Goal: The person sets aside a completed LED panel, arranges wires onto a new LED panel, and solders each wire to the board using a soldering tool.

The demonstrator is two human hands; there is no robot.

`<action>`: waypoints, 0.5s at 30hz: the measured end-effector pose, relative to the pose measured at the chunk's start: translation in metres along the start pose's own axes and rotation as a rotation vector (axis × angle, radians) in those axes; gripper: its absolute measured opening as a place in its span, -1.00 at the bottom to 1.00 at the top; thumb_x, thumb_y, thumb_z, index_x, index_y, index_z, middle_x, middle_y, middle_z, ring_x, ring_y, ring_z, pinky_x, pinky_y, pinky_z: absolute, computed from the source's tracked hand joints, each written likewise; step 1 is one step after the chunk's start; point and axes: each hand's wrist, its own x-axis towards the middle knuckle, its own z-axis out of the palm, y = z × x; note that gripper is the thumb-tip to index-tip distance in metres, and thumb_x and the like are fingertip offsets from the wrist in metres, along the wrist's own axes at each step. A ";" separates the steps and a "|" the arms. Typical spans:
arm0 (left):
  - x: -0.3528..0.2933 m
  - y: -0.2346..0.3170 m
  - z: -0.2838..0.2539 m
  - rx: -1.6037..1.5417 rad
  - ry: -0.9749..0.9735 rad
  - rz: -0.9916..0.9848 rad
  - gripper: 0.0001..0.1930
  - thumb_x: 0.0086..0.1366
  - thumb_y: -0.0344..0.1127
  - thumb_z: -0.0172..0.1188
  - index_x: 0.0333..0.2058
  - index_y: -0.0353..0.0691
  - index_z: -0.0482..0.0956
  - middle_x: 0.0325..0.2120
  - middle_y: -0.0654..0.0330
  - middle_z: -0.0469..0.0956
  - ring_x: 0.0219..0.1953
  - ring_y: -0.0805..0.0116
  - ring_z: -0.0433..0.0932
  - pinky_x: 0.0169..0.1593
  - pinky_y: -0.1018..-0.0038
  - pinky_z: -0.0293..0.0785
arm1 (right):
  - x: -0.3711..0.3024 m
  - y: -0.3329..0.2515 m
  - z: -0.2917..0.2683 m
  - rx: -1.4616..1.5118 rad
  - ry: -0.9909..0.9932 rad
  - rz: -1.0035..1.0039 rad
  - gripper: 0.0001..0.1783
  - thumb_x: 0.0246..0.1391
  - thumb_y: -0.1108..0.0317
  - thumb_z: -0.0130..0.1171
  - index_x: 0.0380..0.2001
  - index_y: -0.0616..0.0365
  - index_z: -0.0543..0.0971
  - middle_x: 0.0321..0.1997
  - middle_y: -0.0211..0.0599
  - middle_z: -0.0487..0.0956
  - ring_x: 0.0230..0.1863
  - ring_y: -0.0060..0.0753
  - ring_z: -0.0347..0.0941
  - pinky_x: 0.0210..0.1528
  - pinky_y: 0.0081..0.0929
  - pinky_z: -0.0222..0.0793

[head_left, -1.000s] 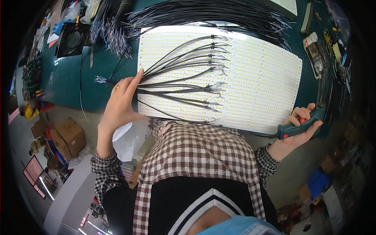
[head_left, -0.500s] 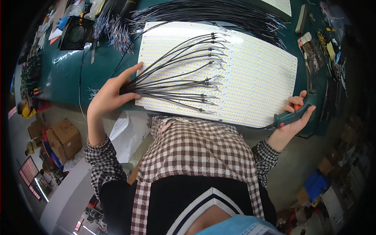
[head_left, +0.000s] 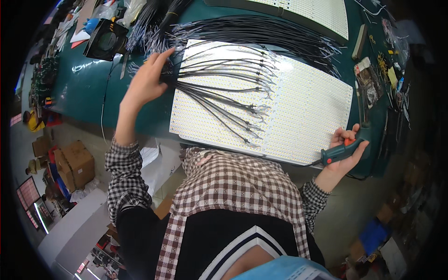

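A fan of thin black cables [head_left: 219,88] with stripped wire ends lies across the left half of a white LED panel [head_left: 308,107]. At the panel's far left edge is my left hand [head_left: 143,83], its thumb and index finger spread on either side of the gathered cables. The part of the bundle behind that hand is partly hidden. My right hand [head_left: 346,156] grips a soldering gun [head_left: 339,153] with a dark green handle and a red trigger, beside the panel's near right corner. Its metal barrel points away from me.
A long pile of black cables [head_left: 252,29] runs behind the panel, with more LED panels [head_left: 317,11] stacked beyond. A small black fan [head_left: 106,41] stands at the far left. Scraps and a wrapped packet [head_left: 368,84] lie to the right on the green table [head_left: 84,88].
My left hand has moved farther away along the panel's left edge, shifting the gathered cable ends with it. The fan of cables now slants toward me. My right hand still holds the soldering gun.
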 end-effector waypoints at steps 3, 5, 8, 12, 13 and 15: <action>0.002 -0.011 0.012 0.120 0.030 0.081 -0.46 -0.20 -0.61 0.04 -0.09 -0.27 0.43 -0.41 -0.02 0.40 -0.21 -0.07 0.41 -0.14 0.24 0.36 | -0.004 0.001 0.004 -0.010 0.019 -0.006 -0.35 0.09 -0.04 0.13 0.03 0.31 0.33 -0.38 -0.35 0.46 -0.28 -0.45 0.42 0.02 -0.30 0.38; 0.000 -0.014 0.017 0.265 0.051 0.160 -0.55 -0.20 -0.61 0.02 -0.20 -0.31 0.44 -0.40 0.02 0.42 -0.26 -0.03 0.42 -0.24 0.22 0.34 | -0.007 0.000 0.005 -0.025 0.038 -0.008 -0.35 0.09 -0.04 0.13 0.03 0.31 0.33 -0.38 -0.34 0.46 -0.28 -0.45 0.42 0.00 -0.32 0.38; -0.005 0.002 0.012 0.273 0.250 0.193 -0.56 -0.19 -0.62 -0.01 -0.20 -0.29 0.46 -0.35 0.02 0.46 -0.26 -0.01 0.44 -0.20 0.24 0.35 | -0.007 0.000 0.006 0.001 0.053 0.012 -0.36 0.10 -0.04 0.13 0.02 0.30 0.34 -0.38 -0.33 0.47 -0.27 -0.43 0.42 -0.03 -0.34 0.38; -0.026 0.050 -0.015 0.366 0.301 0.112 -0.55 -0.19 -0.64 -0.05 -0.21 -0.26 0.45 -0.40 0.06 0.52 -0.28 0.03 0.48 -0.14 0.29 0.36 | -0.008 0.000 0.005 0.025 0.060 0.020 -0.37 0.09 -0.04 0.14 0.00 0.30 0.35 -0.38 -0.33 0.47 -0.27 -0.41 0.41 -0.03 -0.34 0.38; -0.033 0.050 -0.016 0.362 0.297 0.110 -0.55 -0.19 -0.64 -0.05 -0.21 -0.26 0.45 -0.40 0.06 0.52 -0.28 0.03 0.48 -0.14 0.29 0.36 | -0.008 -0.001 0.005 0.011 0.055 0.010 -0.37 0.09 -0.04 0.14 0.00 0.30 0.35 -0.38 -0.34 0.47 -0.27 -0.41 0.41 -0.03 -0.34 0.38; -0.049 0.042 -0.019 0.209 0.018 -0.058 -0.58 -0.12 -0.64 -0.02 -0.19 -0.24 0.44 -0.44 0.08 0.50 -0.37 0.14 0.48 -0.23 0.37 0.37 | -0.009 -0.001 0.008 0.017 0.058 0.016 -0.37 0.09 -0.04 0.14 0.00 0.30 0.36 -0.38 -0.34 0.47 -0.27 -0.41 0.41 -0.03 -0.34 0.38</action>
